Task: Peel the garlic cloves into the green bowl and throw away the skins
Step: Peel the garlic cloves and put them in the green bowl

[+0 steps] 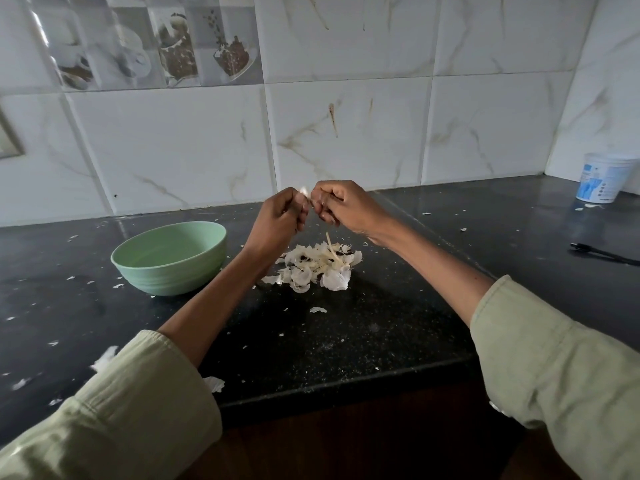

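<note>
The dark surface (346,334) stretches before me, flecked with white scraps. The green bowl (169,258) sits at my left; I cannot see any cloves inside. A heap of skins (318,266) lies just right of it. Above the heap, my left hand (277,220) and right hand (341,204) meet, fingers curled and pinching one small clove (304,192). I think I should hold it steady with the left and strip skin with the right, letting scraps drop onto the heap.
</note>
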